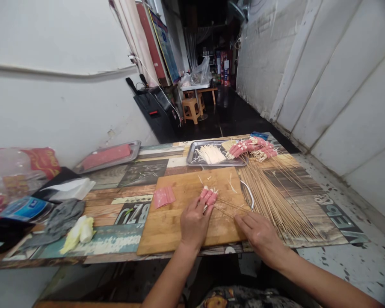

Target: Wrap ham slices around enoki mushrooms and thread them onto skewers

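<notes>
On the wooden cutting board [170,235] lie a few pink meat rolls [209,195] with white enoki mushroom ends sticking out. My left hand [194,222] presses its closed fingers on these rolls from the near side. Thin bamboo skewers [229,205] run from the rolls toward my right hand [259,235]. That hand is closed, its fingertips pinching a skewer near the board's right edge; how many it holds is hard to make out. Flat slices of pink meat [164,197] rest at the board's left. Loose mushroom strands [231,184] are scattered near its far edge.
Many bare skewers [276,201] lie right of the board. Behind it, a metal tray [192,159] holds enoki mushrooms [211,154], with finished meat skewers [252,147] alongside. At left are another tray [135,150] with meat, a grey cloth [64,220], cabbage [80,233] and plastic bags [22,171].
</notes>
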Demonstrator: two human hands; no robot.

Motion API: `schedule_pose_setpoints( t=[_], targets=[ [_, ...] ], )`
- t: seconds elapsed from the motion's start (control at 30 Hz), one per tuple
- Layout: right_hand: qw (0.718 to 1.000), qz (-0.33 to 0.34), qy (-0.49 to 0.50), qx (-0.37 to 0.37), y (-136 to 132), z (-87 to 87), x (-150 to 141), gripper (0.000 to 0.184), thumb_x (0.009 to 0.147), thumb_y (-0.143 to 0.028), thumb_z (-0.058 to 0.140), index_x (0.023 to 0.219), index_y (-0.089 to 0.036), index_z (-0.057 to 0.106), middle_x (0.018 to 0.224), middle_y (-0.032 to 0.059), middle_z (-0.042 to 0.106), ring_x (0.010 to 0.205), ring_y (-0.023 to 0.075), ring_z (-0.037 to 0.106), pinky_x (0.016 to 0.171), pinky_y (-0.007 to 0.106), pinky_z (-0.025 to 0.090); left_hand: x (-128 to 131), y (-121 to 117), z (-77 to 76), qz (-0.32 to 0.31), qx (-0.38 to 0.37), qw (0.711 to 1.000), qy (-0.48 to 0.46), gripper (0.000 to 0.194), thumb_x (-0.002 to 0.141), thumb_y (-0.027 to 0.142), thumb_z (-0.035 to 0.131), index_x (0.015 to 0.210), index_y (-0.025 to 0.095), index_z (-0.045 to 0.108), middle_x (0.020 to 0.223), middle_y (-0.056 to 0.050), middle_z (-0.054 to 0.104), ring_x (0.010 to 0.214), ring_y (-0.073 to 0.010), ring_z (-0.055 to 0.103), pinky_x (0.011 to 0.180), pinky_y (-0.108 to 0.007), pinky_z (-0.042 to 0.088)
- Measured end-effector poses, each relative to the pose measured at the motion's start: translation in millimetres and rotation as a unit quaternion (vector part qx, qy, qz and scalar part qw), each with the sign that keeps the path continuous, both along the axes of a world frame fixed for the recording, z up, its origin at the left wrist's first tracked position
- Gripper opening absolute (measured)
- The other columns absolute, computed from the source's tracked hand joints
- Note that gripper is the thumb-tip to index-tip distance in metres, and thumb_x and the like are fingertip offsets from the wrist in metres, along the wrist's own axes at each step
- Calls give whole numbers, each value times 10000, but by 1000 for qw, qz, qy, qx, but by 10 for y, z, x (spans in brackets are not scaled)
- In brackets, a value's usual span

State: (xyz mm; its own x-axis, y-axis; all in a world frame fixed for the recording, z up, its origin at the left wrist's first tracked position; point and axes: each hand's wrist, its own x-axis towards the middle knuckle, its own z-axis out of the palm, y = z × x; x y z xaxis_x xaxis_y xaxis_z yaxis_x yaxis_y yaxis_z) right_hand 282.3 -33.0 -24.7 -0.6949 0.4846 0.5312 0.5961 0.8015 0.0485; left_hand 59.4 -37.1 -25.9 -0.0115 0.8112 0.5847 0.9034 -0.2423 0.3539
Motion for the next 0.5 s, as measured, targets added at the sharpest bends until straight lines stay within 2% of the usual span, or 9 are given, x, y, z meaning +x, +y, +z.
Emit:
schedule_pose_setpoints(
  t=[0.2,0.33,0.5],
  targets=[
    [999,6,-3,-33,105,1,-58,202,877,-51,497,1037,-104,608,803,66,623,763,202,531,706,313,432,6,-6,36,32,10,998,59,271,900,301,629,1170,282,651,1195,-39,696,946,-236,674,810,-378,482],
    [999,4,-9,-49,148,-4,-117,199,868,-34,484,979,-138,611,772,52,615,738,196,527,692,310,431,20,-14,68,23,12,996,82,330,922,286,599,1252,272,601,1267,-46,659,995,-217,667,817,-366,469],
    [999,37,25,-29,223,-58,-168,242,891,-46,441,1061,-131,590,785,55,625,735,192,552,684,307,464,31,-19,81,20,1,996,85,338,957,265,540,1293,277,572,1342,-42,605,1091,-202,644,839,-345,480]
  ],
)
